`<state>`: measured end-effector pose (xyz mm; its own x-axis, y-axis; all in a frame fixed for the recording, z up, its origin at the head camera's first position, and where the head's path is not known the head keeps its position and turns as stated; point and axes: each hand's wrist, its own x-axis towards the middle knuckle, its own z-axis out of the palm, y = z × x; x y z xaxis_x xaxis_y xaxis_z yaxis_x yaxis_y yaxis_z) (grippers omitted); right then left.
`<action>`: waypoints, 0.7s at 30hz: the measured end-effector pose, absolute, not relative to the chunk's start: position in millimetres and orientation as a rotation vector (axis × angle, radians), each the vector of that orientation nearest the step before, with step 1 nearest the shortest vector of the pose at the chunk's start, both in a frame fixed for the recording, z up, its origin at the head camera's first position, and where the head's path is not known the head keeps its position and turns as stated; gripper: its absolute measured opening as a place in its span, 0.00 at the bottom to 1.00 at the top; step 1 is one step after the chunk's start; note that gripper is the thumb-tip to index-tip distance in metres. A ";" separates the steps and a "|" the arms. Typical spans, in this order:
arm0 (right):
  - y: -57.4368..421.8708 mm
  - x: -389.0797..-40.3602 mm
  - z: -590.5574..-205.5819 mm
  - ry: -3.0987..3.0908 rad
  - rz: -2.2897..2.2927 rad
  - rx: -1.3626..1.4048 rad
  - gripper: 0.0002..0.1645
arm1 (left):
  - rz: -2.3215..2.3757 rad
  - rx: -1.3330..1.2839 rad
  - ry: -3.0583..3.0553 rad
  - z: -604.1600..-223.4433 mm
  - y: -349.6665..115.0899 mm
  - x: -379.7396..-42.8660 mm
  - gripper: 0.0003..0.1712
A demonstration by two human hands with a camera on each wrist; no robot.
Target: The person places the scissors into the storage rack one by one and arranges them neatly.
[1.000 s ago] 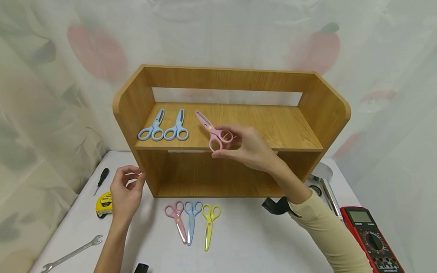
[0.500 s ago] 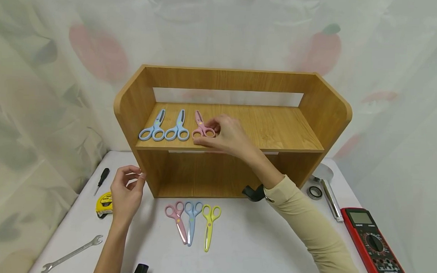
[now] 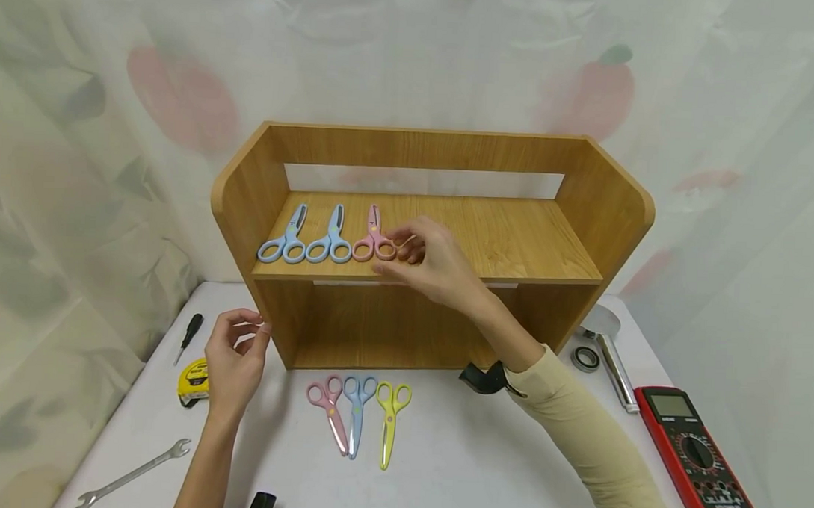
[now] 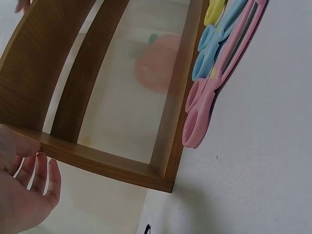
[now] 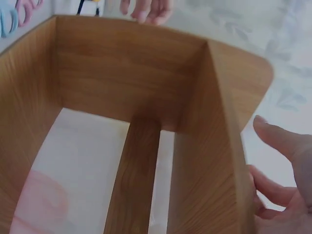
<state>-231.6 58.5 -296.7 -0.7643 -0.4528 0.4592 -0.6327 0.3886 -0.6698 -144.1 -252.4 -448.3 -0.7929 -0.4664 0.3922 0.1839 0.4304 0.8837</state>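
Note:
On the upper board of a wooden shelf point(image 3: 515, 243), pink scissors point(image 3: 373, 227) lie flat with blades pointing back. My right hand point(image 3: 440, 266) is right at their right loop, with thumb and forefinger apart. In the right wrist view, the right hand point(image 5: 285, 180) shows loosely bent fingers beyond the board's front edge. Blue scissors point(image 3: 291, 235) and a second blue pair point(image 3: 331, 236) lie to their left, in a row. My left hand point(image 3: 236, 356) touches the shelf's left side panel with relaxed fingers; the left wrist view shows its thumb and fingertips at the panel's edge.
Before the shelf lie pink scissors point(image 3: 330, 416), blue scissors point(image 3: 356, 417) and yellow scissors point(image 3: 389, 425). At left are a screwdriver point(image 3: 189, 336), a tape measure point(image 3: 194, 382) and a wrench point(image 3: 133, 474). At right are a black ring point(image 3: 586, 358), a magnifying glass point(image 3: 617, 373) and a multimeter point(image 3: 696, 451).
My right hand brought the pink scissors left and down onto the upper board beside the blue pairs, then let go and drew slightly right. The left hand stayed at the side panel.

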 end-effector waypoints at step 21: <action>89.1 -177.5 -465.4 -2.938 1.109 1.443 0.31 | -1.376 0.255 -2.083 -449.8 -252.4 -145.2 0.16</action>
<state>-177.5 89.1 -465.4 -0.6108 -0.7918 -0.0018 -0.5933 0.4591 -0.6612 -145.2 -252.4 -449.8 -0.7882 -0.4761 0.3900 0.1718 0.4383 0.8823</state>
